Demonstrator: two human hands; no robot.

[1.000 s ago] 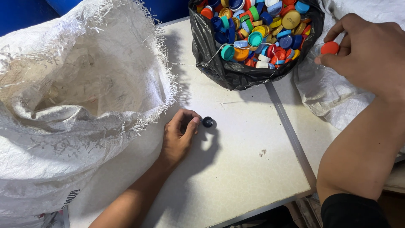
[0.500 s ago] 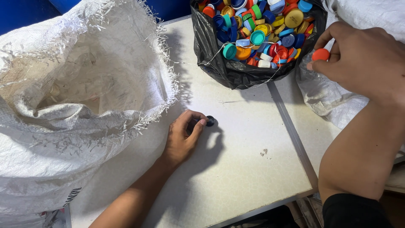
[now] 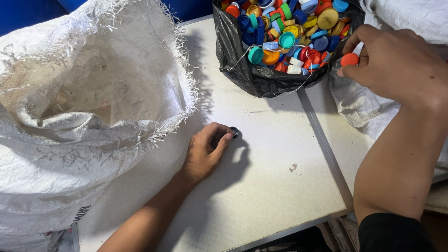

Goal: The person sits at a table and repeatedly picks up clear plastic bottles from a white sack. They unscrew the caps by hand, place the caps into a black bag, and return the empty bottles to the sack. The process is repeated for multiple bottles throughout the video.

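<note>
My left hand (image 3: 206, 151) rests on the white table (image 3: 261, 186), its fingers curled around a small dark bottle cap (image 3: 234, 132) that lies on the tabletop. My right hand (image 3: 396, 63) is raised at the upper right and pinches an orange-red bottle cap (image 3: 349, 59) between thumb and fingers, just beside the rim of a black plastic bag (image 3: 252, 70). That bag is filled with several coloured bottle caps (image 3: 289, 32).
A big white woven sack (image 3: 84, 107) with a frayed, open mouth fills the left side. Another white sack (image 3: 373, 107) lies at the right under my right arm. A seam (image 3: 322, 140) runs across the table; its front edge is near me.
My right hand with the orange-red cap has drifted slightly left toward the black bag. My left hand has closed its fingers more over the dark cap.
</note>
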